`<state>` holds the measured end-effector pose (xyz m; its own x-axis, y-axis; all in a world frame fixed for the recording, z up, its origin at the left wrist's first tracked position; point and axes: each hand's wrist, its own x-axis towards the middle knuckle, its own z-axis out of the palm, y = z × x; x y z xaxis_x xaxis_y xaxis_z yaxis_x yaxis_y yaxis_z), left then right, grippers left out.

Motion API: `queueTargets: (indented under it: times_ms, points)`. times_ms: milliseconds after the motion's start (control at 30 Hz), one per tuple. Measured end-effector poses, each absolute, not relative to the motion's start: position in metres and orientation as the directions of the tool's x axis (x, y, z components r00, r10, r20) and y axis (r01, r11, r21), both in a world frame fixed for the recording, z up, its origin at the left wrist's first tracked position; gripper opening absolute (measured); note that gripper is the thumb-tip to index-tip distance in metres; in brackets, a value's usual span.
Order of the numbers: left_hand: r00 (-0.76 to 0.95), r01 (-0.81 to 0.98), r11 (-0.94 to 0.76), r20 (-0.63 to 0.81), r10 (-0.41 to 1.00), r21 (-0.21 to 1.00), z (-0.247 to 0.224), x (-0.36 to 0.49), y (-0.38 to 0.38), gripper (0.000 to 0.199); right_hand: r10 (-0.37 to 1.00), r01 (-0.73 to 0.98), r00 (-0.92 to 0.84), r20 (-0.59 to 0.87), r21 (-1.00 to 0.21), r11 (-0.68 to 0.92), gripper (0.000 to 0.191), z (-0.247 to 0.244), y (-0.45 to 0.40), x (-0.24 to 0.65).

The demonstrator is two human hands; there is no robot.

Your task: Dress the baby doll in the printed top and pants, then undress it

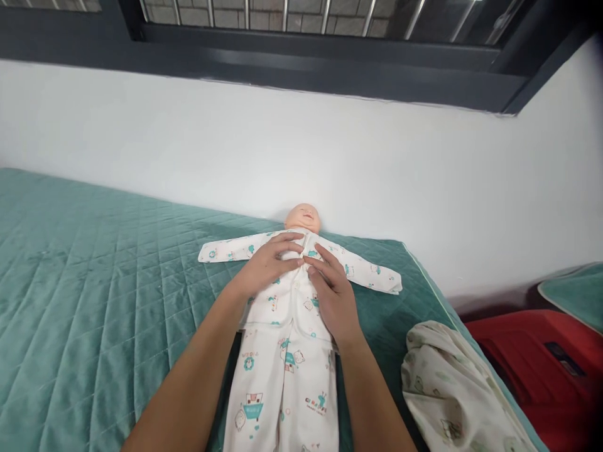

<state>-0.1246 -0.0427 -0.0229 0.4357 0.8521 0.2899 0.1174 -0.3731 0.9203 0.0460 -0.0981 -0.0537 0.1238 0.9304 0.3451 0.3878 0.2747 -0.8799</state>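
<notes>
A baby doll lies on its back with its head by the wall, dressed in a white printed top with both sleeves spread sideways. Printed white pants cover the lower part. On the left side of the chest, my left hand has its fingers over the front opening, thumb and fingertips near the middle. My right hand meets it from the right, fingertips at the same opening. Both hands pinch the fabric of the top near a button, which is mostly hidden by the fingers.
A green quilted cover lies under the doll. Crumpled patterned cloth rests at the right edge. Beyond that edge is a red plastic object. A white wall rises behind, below a dark window frame.
</notes>
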Motion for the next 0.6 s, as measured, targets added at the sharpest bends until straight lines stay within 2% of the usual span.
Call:
queueTargets:
  times_ms: [267,400,600]
  points:
    - [0.343,0.217,-0.425,0.339,0.876,0.879,-0.023,-0.114,-0.046,0.008,0.928,0.44,0.112,0.355,-0.855,0.274,0.025,-0.052,-0.099,0.045]
    - [0.289,0.373,-0.464,0.375,0.881,0.803,-0.021,-0.106,-0.049,0.002,0.927,0.41,0.133,0.351,-0.871,0.271,0.023,-0.053,-0.098,0.045]
    - [0.275,0.546,-0.529,0.457,0.846,0.65,-0.024,-0.102,-0.05,0.006,0.926,0.335,0.152,0.345,-0.9,0.28,0.025,-0.055,-0.096,0.045]
